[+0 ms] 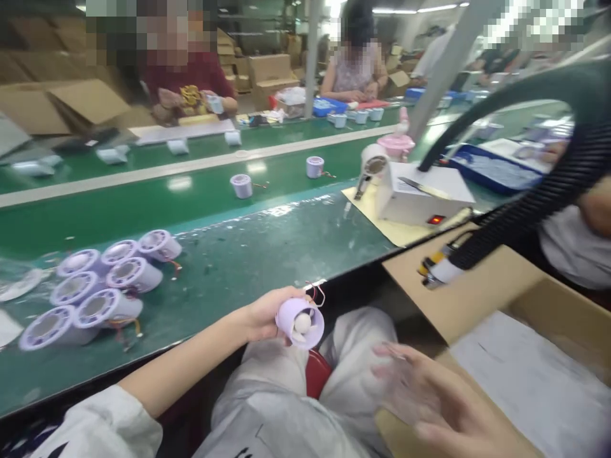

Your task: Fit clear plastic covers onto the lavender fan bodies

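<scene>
My left hand (pixel 267 318) is closed around a lavender fan housing (pixel 284 321), a short round tube held over my lap. Its open end faces me and shows a white fan blade (pixel 302 323) inside. Thin red and white wires (pixel 319 292) stick out behind it. Beside the cardboard box, my right hand (pixel 443 394) is blurred by motion. Its fingers curl round something pale and see-through that I cannot make out. On the bench to the left stand several similar lavender housings (pixel 135 275) with wires trailing from them.
An open cardboard box (pixel 420 305) with a pale sheet (pixel 529 375) stands at my right. Above it hangs a black corrugated hose (pixel 525 210). A white box-shaped device (pixel 424 191) sits on the bench. Two lavender housings (pixel 242 186) lie on the green belt (pixel 191 203). Co-workers sit opposite.
</scene>
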`<action>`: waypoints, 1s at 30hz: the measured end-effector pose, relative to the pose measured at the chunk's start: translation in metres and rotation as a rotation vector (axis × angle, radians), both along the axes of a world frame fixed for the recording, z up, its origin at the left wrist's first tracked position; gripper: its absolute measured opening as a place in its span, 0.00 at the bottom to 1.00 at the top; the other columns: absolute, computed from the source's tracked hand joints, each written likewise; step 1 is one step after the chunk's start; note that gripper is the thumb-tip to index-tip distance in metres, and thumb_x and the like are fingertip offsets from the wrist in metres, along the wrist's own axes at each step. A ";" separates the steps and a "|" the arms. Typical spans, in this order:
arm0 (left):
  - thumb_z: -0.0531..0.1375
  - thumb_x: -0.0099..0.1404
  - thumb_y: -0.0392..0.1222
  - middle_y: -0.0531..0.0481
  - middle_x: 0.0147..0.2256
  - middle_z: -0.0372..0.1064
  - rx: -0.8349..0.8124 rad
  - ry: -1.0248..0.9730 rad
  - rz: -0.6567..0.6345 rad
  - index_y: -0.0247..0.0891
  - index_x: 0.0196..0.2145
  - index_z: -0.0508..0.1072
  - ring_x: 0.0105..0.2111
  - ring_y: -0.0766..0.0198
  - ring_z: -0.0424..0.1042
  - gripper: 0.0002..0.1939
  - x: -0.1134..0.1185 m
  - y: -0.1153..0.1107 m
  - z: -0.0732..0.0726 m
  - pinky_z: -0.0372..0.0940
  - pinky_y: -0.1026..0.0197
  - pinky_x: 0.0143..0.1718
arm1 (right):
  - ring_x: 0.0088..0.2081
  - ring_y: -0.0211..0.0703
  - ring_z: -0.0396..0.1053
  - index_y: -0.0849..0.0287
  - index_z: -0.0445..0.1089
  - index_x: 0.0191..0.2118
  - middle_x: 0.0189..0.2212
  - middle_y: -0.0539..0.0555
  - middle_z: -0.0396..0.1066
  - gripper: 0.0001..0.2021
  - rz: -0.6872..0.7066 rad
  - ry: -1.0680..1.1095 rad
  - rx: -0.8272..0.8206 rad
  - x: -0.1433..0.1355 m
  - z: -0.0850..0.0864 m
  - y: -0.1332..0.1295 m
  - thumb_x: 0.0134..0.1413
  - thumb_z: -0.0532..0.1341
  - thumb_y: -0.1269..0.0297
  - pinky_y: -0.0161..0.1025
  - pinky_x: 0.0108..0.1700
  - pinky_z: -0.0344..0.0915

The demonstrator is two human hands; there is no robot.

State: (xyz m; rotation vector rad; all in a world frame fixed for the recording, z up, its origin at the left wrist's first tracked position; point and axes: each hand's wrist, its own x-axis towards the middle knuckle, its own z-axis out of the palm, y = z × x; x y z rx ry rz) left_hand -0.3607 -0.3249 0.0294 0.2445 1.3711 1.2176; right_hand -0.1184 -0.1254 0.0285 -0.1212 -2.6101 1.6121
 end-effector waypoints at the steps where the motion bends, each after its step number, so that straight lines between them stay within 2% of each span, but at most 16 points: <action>1: 0.56 0.55 0.55 0.50 0.25 0.67 -0.007 -0.041 -0.079 0.34 0.35 0.68 0.17 0.67 0.65 0.20 0.008 0.009 -0.003 0.57 0.68 0.10 | 0.54 0.57 0.68 0.49 0.69 0.52 0.56 0.60 0.65 0.18 0.029 0.027 0.093 -0.002 0.003 -0.005 0.55 0.65 0.64 0.50 0.51 0.71; 2: 0.57 0.54 0.53 0.51 0.25 0.67 -0.016 -0.066 -0.150 0.34 0.35 0.69 0.16 0.69 0.64 0.19 0.014 0.017 -0.005 0.56 0.69 0.10 | 0.56 0.57 0.66 0.50 0.70 0.51 0.57 0.61 0.63 0.18 0.058 0.073 0.216 -0.006 0.005 -0.009 0.54 0.63 0.70 0.50 0.52 0.70; 4: 0.58 0.55 0.51 0.53 0.24 0.67 -0.033 -0.079 -0.266 0.35 0.35 0.70 0.15 0.71 0.61 0.16 0.022 0.028 -0.004 0.52 0.71 0.09 | 0.55 0.57 0.66 0.53 0.68 0.54 0.55 0.64 0.61 0.24 0.081 0.183 0.482 -0.019 0.006 -0.017 0.52 0.57 0.78 0.49 0.50 0.71; 7: 0.57 0.58 0.48 0.54 0.22 0.65 -0.031 -0.010 -0.408 0.35 0.34 0.73 0.14 0.71 0.58 0.13 0.027 0.037 0.002 0.47 0.69 0.09 | 0.48 0.58 0.69 0.53 0.67 0.58 0.51 0.66 0.63 0.31 -0.021 0.240 0.848 -0.035 -0.001 -0.023 0.49 0.53 0.84 0.49 0.41 0.73; 9: 0.56 0.60 0.44 0.54 0.23 0.65 0.006 0.111 -0.478 0.35 0.32 0.75 0.17 0.71 0.60 0.11 0.030 0.039 0.007 0.49 0.68 0.12 | 0.45 0.58 0.70 0.55 0.71 0.52 0.51 0.66 0.65 0.28 -0.076 0.181 0.967 -0.039 -0.007 -0.025 0.48 0.52 0.86 0.48 0.37 0.73; 10: 0.56 0.61 0.42 0.54 0.25 0.66 0.050 0.229 -0.497 0.36 0.31 0.75 0.21 0.70 0.62 0.10 0.031 0.039 0.009 0.54 0.68 0.16 | 0.45 0.58 0.69 0.56 0.72 0.49 0.51 0.66 0.65 0.26 -0.068 0.134 0.959 -0.040 -0.008 -0.025 0.47 0.53 0.87 0.47 0.37 0.73; 12: 0.56 0.63 0.40 0.52 0.31 0.70 0.140 0.554 -0.482 0.37 0.33 0.76 0.30 0.66 0.67 0.09 0.034 0.036 0.014 0.61 0.66 0.29 | 0.47 0.56 0.69 0.57 0.73 0.44 0.53 0.63 0.64 0.21 -0.015 0.021 0.811 -0.038 -0.007 -0.026 0.46 0.58 0.85 0.45 0.39 0.72; 14: 0.55 0.65 0.41 0.51 0.37 0.70 0.189 0.856 -0.419 0.40 0.37 0.75 0.38 0.62 0.68 0.09 0.039 0.031 0.015 0.61 0.61 0.40 | 0.47 0.52 0.69 0.56 0.72 0.40 0.53 0.59 0.63 0.13 0.009 -0.063 0.560 -0.035 0.000 -0.027 0.48 0.64 0.79 0.44 0.42 0.72; 16: 0.58 0.65 0.47 0.50 0.39 0.69 0.187 0.961 -0.349 0.42 0.42 0.74 0.40 0.60 0.67 0.11 0.043 0.025 0.013 0.61 0.58 0.43 | 0.46 0.48 0.69 0.56 0.71 0.34 0.49 0.56 0.64 0.01 -0.024 -0.076 0.318 -0.033 0.006 -0.030 0.55 0.64 0.69 0.43 0.45 0.70; 19: 0.67 0.55 0.54 0.49 0.40 0.65 0.244 0.944 -0.261 0.44 0.47 0.73 0.41 0.59 0.67 0.23 0.047 0.019 0.001 0.63 0.58 0.43 | 0.45 0.45 0.69 0.57 0.70 0.27 0.44 0.55 0.66 0.15 -0.147 -0.007 0.137 -0.035 0.010 -0.035 0.65 0.54 0.64 0.42 0.48 0.66; 22: 0.72 0.46 0.57 0.47 0.44 0.62 0.349 0.982 -0.231 0.44 0.49 0.74 0.44 0.56 0.67 0.33 0.044 0.018 -0.016 0.64 0.55 0.47 | 0.41 0.46 0.69 0.59 0.69 0.23 0.41 0.56 0.67 0.17 -0.263 0.032 0.083 -0.038 0.008 -0.038 0.63 0.54 0.65 0.41 0.42 0.66; 26: 0.72 0.47 0.54 0.44 0.52 0.63 0.493 0.937 -0.371 0.48 0.55 0.71 0.53 0.52 0.65 0.37 0.038 0.018 -0.027 0.60 0.50 0.57 | 0.36 0.44 0.70 0.59 0.68 0.19 0.36 0.56 0.70 0.16 -0.351 0.019 -0.082 -0.040 0.007 -0.035 0.57 0.56 0.65 0.38 0.33 0.65; 28: 0.71 0.51 0.51 0.44 0.54 0.65 0.526 0.834 -0.421 0.50 0.57 0.68 0.54 0.51 0.65 0.36 0.038 0.018 -0.026 0.61 0.50 0.56 | 0.38 0.46 0.72 0.58 0.67 0.16 0.36 0.55 0.72 0.17 -0.386 0.015 -0.196 -0.040 0.007 -0.030 0.55 0.58 0.66 0.38 0.35 0.67; 30: 0.70 0.53 0.49 0.44 0.54 0.66 0.495 0.717 -0.392 0.49 0.57 0.67 0.52 0.52 0.67 0.34 0.041 0.017 -0.022 0.65 0.52 0.52 | 0.43 0.49 0.73 0.58 0.69 0.17 0.39 0.56 0.74 0.17 -0.374 0.023 -0.302 -0.038 0.006 -0.026 0.56 0.58 0.65 0.41 0.40 0.70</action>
